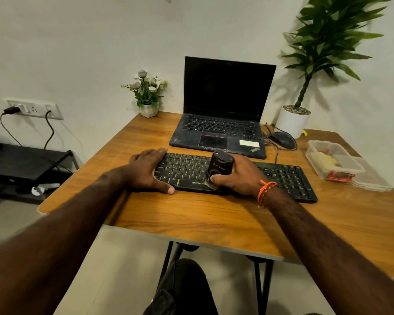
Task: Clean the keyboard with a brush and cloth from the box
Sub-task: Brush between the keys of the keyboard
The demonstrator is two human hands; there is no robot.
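A wooden desk [191, 214] filled the view, with a tall potted plant [323, 42] at its 1 o'clock corner and an open black laptop [223, 105] at 12 o'clock. Just in front of the laptop lay the black keyboard [287, 178], running from centre toward 3 o'clock. A clear plastic box [334, 160] sat at 3 o'clock with a yellow cloth [323, 161] inside, well apart from the keyboard. The left hand [146, 171] lay over the keyboard's 9 o'clock end, fingers fairly straight, thumb along the front edge. The right hand [239, 176] was curled around a black brush [220, 168], its pale bristles down on the keys near the space bar. A black mouse [281, 139] rested at 2 o'clock.
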